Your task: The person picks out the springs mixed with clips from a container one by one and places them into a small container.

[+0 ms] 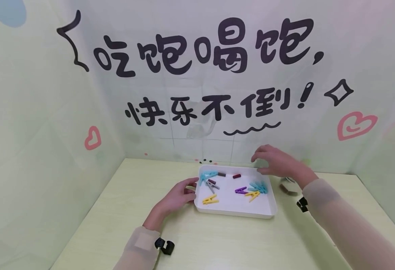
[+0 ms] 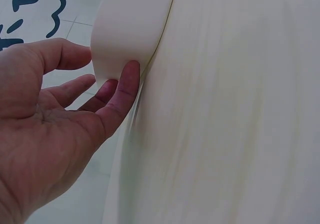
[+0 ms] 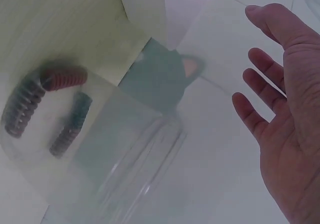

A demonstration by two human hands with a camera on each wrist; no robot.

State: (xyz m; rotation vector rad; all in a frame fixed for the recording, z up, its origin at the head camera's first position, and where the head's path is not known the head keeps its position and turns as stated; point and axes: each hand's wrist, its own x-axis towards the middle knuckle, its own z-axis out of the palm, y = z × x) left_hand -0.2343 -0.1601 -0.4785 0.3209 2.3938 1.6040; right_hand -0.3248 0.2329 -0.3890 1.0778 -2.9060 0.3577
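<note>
A white tray (image 1: 234, 215) holds blue, yellow, purple and grey clothespins and several small dark red and brown ridged pieces. At its left end my left hand (image 1: 178, 197) touches the outer wall with its fingertips; the left wrist view shows the loosely bent fingers (image 2: 131, 79) against the tray's white wall (image 2: 125, 29). Over the tray's back right corner hovers my right hand (image 1: 275, 161), fingers spread apart and nothing held. Beside the tray, below the right forearm, is a clear jar (image 3: 150, 159) with several ridged dark red and brown pieces in it.
The pale wood table (image 1: 123, 217) ends behind the tray at a printed wall sheet (image 1: 184, 86) with black lettering. Sheets also stand at the left and right. A black wrist strap (image 1: 165, 245) sits on the left sleeve.
</note>
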